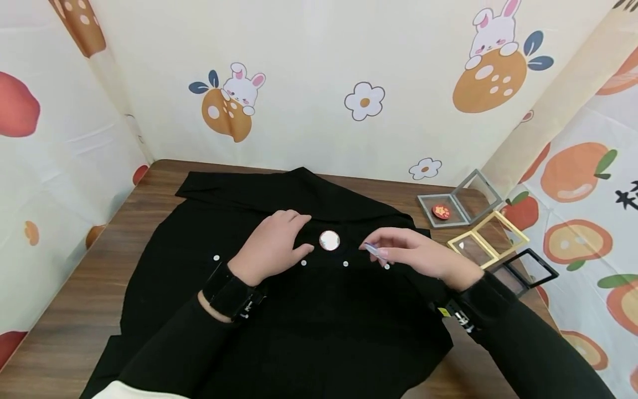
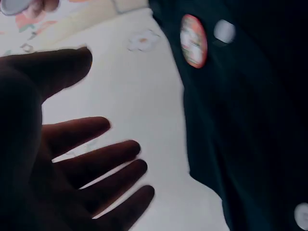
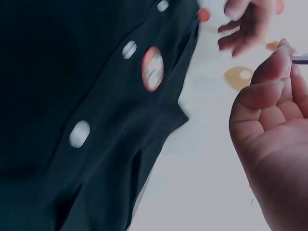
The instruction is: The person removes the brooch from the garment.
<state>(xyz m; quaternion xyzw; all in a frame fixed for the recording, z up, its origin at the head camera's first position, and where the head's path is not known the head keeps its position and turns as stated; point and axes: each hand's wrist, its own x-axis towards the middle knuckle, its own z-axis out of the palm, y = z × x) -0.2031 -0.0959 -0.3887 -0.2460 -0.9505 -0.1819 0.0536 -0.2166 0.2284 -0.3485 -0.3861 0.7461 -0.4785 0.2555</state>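
Observation:
A black buttoned shirt [image 1: 299,321] lies spread over the table, with several white buttons in a row. On it sits a round badge [image 1: 329,240] with a red rim and a pale patterned face. My left hand [image 1: 271,246] hovers over the shirt just left of that badge, its fingers spread and holding nothing. To the badge's right, my right hand [image 1: 404,252] pinches a thin pale disc [image 1: 375,250] between thumb and fingertips. In the right wrist view the disc [image 3: 301,60] shows edge-on with a purplish edge; its face is turned away.
At the right of the wooden table [image 1: 75,299] stand a grey-framed clear case [image 1: 433,219] with a red badge [image 1: 441,211] inside, a yellow-framed case [image 1: 485,244] and a black-framed case [image 1: 530,271], their lids raised. Printed cloth hangs behind and at both sides.

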